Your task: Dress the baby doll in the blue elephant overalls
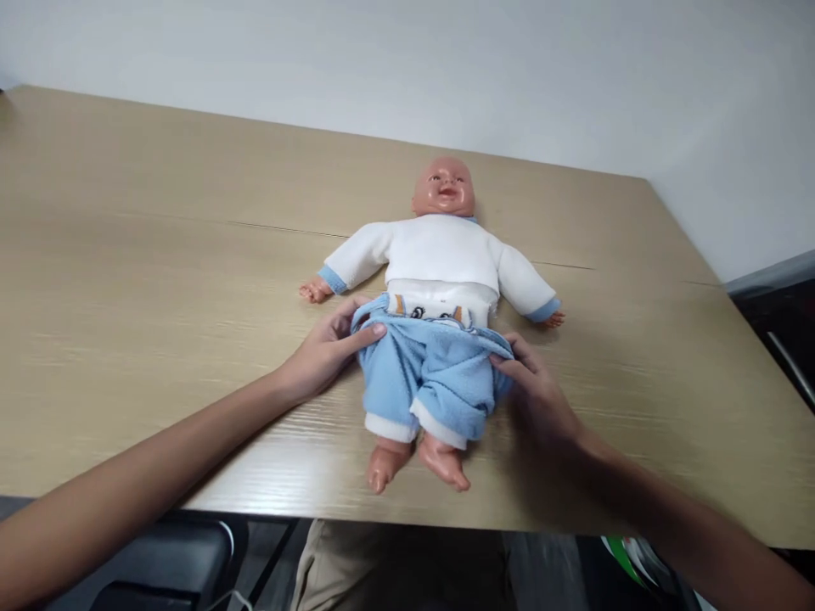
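A baby doll (444,188) lies on its back on the wooden table, its feet toward me. It wears a white top (442,248) with blue cuffs, and light blue pants (455,369) with white hems. The pants' waistband sits around the doll's hips, below a bare strip of white cloth body. My left hand (334,344) pinches the waistband at the left side, thumb on the outside. At the right side my right hand (538,382) grips the waistband between thumb and fingers. Both bare doll feet stick out of the pant legs.
The wooden table (159,271) has a seam running across it behind the doll's arms. A white wall (382,68) stands beyond its far edge. Below the near edge are a black chair (171,556) and my beige trousers (356,568). A dark object (780,314) stands at the right.
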The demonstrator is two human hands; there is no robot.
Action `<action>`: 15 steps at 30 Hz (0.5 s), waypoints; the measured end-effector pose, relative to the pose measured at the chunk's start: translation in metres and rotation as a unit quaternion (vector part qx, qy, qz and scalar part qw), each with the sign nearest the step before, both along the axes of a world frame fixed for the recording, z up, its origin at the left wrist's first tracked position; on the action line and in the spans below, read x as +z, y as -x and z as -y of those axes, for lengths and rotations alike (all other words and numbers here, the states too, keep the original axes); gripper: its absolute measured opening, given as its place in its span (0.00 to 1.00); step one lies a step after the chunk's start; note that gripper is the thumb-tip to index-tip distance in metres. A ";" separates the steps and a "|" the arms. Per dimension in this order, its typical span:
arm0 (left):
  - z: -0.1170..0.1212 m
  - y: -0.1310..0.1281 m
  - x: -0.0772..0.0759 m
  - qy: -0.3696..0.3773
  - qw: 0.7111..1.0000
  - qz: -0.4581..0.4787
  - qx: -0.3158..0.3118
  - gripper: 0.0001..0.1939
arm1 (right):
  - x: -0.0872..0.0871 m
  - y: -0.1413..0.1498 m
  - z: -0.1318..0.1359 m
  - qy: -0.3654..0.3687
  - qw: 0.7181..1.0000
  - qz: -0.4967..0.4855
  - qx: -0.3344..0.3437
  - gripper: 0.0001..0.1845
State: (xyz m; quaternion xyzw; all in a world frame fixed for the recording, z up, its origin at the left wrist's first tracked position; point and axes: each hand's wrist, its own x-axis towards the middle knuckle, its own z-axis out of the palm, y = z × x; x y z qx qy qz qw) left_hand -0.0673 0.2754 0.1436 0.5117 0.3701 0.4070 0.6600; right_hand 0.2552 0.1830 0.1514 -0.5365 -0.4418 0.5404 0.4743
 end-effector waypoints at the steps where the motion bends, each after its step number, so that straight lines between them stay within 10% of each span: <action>1: -0.001 0.003 0.002 -0.005 1.000 -0.016 -0.009 0.25 | 0.001 -0.001 0.000 0.000 1.000 0.004 0.010 0.17; 8: -0.008 0.016 0.017 -0.062 0.984 -0.099 -0.136 0.19 | 0.000 -0.008 0.002 -0.005 1.000 0.005 0.023 0.18; 15: -0.002 0.015 0.008 -0.038 0.990 -0.067 -0.117 0.21 | 0.005 -0.010 -0.001 -0.002 0.998 0.002 0.065 0.24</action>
